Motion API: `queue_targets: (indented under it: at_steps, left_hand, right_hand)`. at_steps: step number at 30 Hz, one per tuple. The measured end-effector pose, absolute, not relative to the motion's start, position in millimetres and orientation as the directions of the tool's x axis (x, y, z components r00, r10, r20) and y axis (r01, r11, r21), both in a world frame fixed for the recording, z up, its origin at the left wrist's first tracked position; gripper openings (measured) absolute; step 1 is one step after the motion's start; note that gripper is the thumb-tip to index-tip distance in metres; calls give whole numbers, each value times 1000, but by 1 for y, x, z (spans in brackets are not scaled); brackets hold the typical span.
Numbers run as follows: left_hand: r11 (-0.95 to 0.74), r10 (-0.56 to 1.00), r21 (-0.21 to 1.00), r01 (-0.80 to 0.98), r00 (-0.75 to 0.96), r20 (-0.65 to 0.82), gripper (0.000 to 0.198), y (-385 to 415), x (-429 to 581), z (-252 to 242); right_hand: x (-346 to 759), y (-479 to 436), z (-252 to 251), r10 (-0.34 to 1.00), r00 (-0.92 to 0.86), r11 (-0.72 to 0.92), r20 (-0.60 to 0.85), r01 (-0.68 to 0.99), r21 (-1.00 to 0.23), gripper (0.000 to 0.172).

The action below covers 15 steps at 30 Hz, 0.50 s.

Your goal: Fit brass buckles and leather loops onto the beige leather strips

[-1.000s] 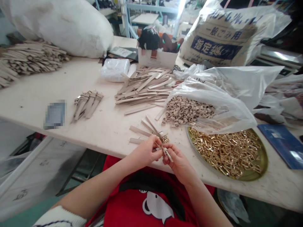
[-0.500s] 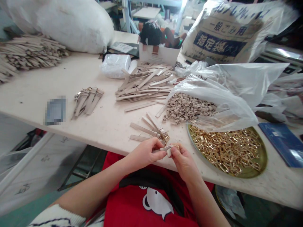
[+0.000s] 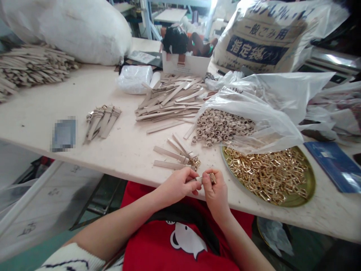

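Observation:
Between my two hands, close to the table's front edge, is a beige strap (image 3: 199,180) with a gold buckle (image 3: 212,178) at its right end. My left hand (image 3: 184,183) pinches the strap, its fingers covering much of it. My right hand (image 3: 216,188) is closed around the buckle end, thumb on top. Just beyond my left hand lie several beige straps (image 3: 170,153), fanned out with gold buckles (image 3: 195,162) at their near ends. Small beige loops (image 3: 222,126) spill from a clear plastic bag (image 3: 270,109). Gold buckles (image 3: 267,175) fill a round tray (image 3: 311,184) to the right.
A pile of loose beige straps (image 3: 172,99) lies mid-table, with a bundle of buckled straps (image 3: 103,121) to its left. Farther back stand a white box (image 3: 184,64) and large stuffed bags (image 3: 84,34). A blue booklet (image 3: 334,165) rests right of the tray.
My right hand has turned and closed more around the buckle end of the strap. My left fingers have shifted slightly right along it. The view has shifted a little.

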<state>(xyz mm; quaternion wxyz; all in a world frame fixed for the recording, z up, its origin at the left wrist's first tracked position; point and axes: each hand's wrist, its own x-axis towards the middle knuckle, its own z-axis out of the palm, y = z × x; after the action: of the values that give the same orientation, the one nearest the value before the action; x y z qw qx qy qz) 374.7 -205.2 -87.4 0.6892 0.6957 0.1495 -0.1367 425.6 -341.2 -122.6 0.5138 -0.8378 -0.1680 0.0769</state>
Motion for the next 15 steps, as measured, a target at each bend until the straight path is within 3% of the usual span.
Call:
queue_targets:
  at_steps: [8, 12, 15]
  left_hand:
    - [-19, 26, 916, 400, 916, -399, 24, -208, 382, -105]
    - [93, -57, 881, 463, 886, -460, 33, -203, 383, -110]
    - [115, -123, 852, 511, 858, -498, 36, -200, 383, -107]
  right_hand:
    - [422, -334, -127, 315, 949, -416, 27, 164, -895, 19]
    - [421, -341, -129, 387, 921, -314, -31, 100, -944, 24]
    - [420, -341, -131, 353, 935, -295, -28, 83, -952, 27]
